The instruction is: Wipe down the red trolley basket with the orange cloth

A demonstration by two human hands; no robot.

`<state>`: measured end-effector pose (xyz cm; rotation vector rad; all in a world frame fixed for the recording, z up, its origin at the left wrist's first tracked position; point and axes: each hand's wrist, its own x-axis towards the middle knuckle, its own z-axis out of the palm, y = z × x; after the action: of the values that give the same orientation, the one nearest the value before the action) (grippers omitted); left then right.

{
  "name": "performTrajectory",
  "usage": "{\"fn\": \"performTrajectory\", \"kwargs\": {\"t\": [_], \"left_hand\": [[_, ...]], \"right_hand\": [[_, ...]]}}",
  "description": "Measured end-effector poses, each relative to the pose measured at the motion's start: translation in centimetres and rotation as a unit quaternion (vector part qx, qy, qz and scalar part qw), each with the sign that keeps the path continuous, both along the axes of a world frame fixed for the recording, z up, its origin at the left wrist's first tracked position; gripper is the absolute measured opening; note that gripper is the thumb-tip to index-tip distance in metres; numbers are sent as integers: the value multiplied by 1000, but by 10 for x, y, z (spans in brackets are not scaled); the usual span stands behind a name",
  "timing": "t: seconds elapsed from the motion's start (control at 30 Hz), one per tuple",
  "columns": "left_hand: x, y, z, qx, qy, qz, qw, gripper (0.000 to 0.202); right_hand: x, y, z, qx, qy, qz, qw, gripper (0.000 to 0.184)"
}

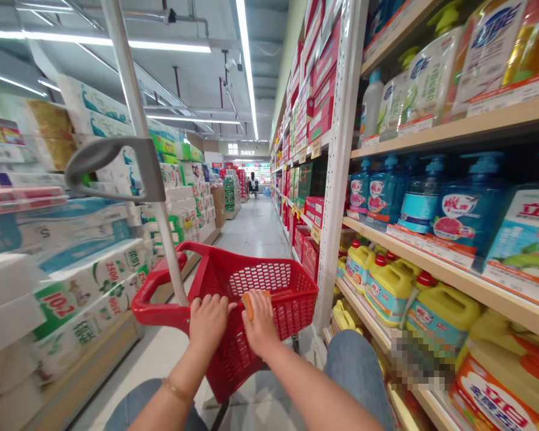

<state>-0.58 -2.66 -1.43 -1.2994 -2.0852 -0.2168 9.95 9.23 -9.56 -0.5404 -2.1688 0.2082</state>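
Note:
My left hand [209, 323], with a gold bracelet on the wrist, grips the near rim of a red plastic shopping basket [291, 293]. My right hand [259, 323] rests close beside it on the same rim. Its fingers lie against a small orange object [250, 303], which is partly hidden and hard to identify. A long grey metal pole [137, 102] with a looped grey handle [112, 167] rises from the basket's left side. Most of the basket's inside is hidden by its mesh wall and my hands.
To the right, shelves hold blue pump bottles [469, 206] and yellow jugs [388, 290]. Stacked packs of tissue [85, 287] line the left. A tiled aisle [251, 233] runs ahead between them, with a person [253, 184] at its far end. My denim-covered knees show below.

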Motion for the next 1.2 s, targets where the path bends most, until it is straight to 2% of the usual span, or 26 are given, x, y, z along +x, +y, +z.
{"fn": "performTrajectory", "kwargs": {"t": [0.1,0.17,0.2,0.27,0.3,0.37,0.43,0.53,0.63,0.73,0.83,0.9,0.97,1.07,1.13,1.2], "left_hand": [[9,-5,6,38,-5,-51,998,32],[2,-18,14,114,9,-80,990,26],[-4,-25,19,170,21,-73,982,31],[-19,-39,28,272,33,-12,962,40],[-27,-44,32,269,33,16,962,39],[-35,-48,36,170,42,32,984,37],[-34,-45,37,104,53,50,992,40],[-22,-39,36,97,63,71,991,40],[-17,-42,39,71,44,25,996,41],[-26,-50,44,24,1,-67,997,42],[-40,-52,48,31,-29,-149,988,42],[-42,-46,47,65,-22,-144,987,44],[-35,-37,45,97,4,-101,990,46],[-13,-25,42,129,34,-52,990,43],[0,-22,43,133,26,-65,989,41],[4,-24,45,106,-2,-134,985,39]], "right_hand": [[2,-2,5,9,13,36,999,49],[9,14,8,0,17,47,999,47],[12,22,9,-10,19,45,999,45],[13,33,12,-43,29,24,998,43],[12,33,14,-60,35,13,998,42],[3,24,17,-86,51,3,995,42],[-9,6,20,-84,69,29,994,45],[-20,-15,23,-66,78,78,992,51],[-18,-13,29,-70,72,90,991,50],[-8,9,34,-84,67,90,990,46],[-3,26,38,-99,69,95,988,44],[-7,26,41,-125,81,82,985,43],[-12,14,45,-148,99,78,981,42],[-13,-8,53,-146,128,109,975,44],[-4,-11,56,-131,135,134,973,44],[8,-2,58,-118,131,158,972,43]]}}
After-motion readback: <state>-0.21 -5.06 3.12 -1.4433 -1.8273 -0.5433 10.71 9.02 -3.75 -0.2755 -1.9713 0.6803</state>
